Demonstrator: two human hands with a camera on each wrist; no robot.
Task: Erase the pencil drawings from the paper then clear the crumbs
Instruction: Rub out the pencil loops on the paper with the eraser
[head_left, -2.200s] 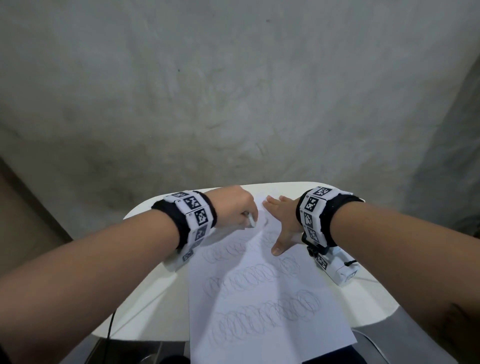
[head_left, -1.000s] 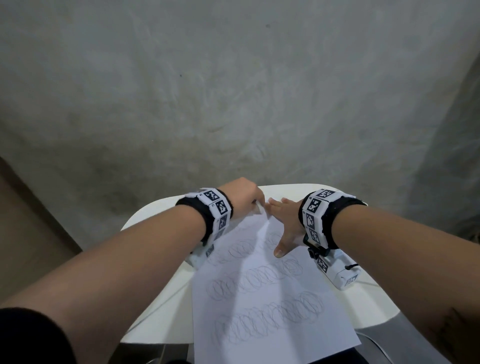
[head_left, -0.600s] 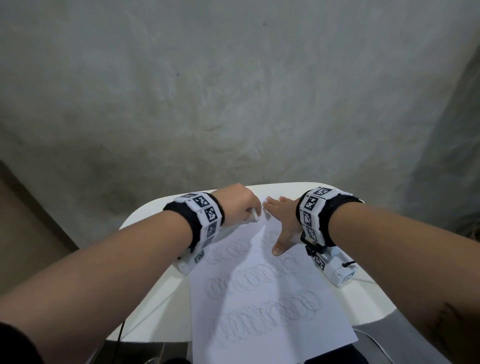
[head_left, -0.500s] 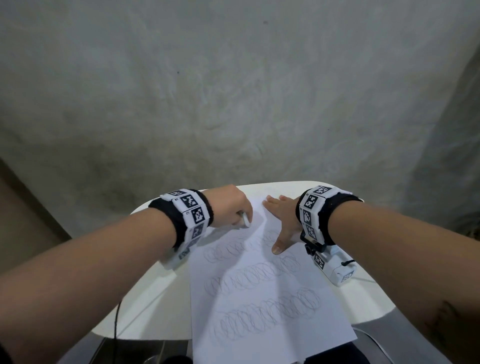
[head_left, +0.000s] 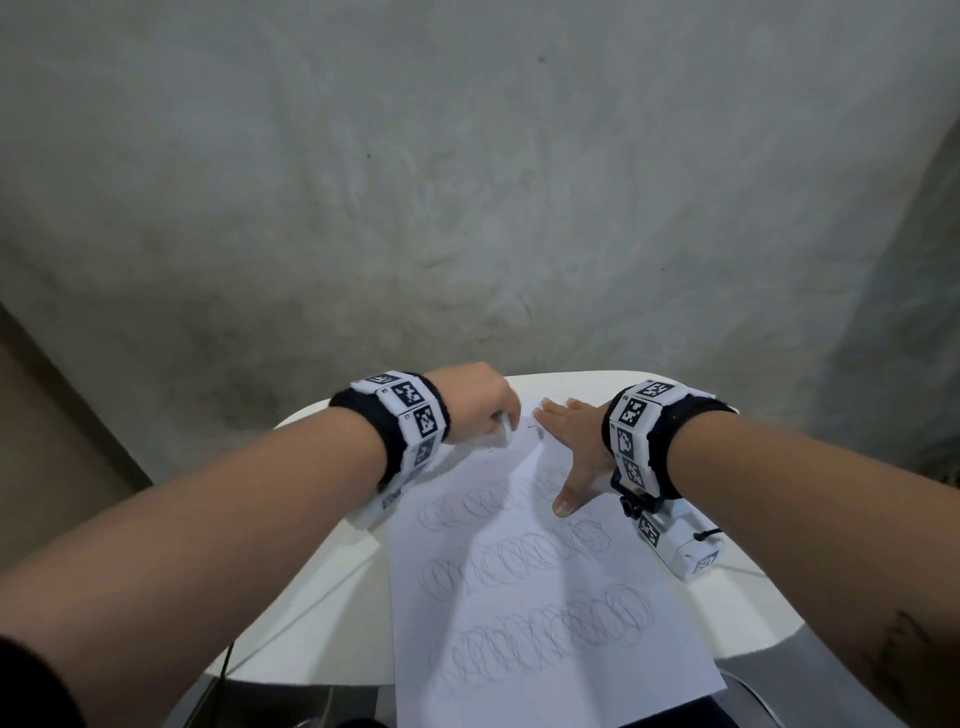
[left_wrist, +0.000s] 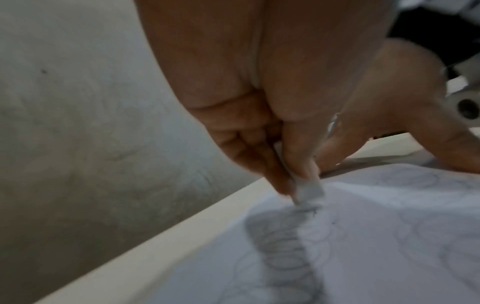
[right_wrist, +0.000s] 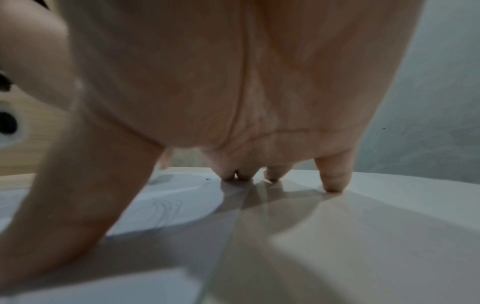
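Note:
A white sheet of paper (head_left: 540, 613) with rows of pencil loops (head_left: 550, 629) lies on a small white table (head_left: 322, 597). My left hand (head_left: 480, 402) pinches a white eraser (head_left: 503, 430) and presses its tip on the paper's far left corner; the left wrist view shows the eraser (left_wrist: 307, 190) between thumb and fingers, touching the sheet (left_wrist: 389, 236). My right hand (head_left: 571, 452) lies flat with spread fingers on the paper's far right part. Its fingertips (right_wrist: 333, 186) press down in the right wrist view. A few dark crumbs (head_left: 532, 426) lie near the eraser.
A grey concrete wall (head_left: 467, 182) rises right behind the table. The paper's near edge hangs over the table's front edge. A dark cable (head_left: 223, 670) hangs at the table's front left. Wrist bands with black-and-white markers (head_left: 631, 415) sit on both wrists.
My left hand has rubbed the eraser back and forth over the paper's far left corner, now sitting slightly farther right. The right hand has stayed flat on the sheet.

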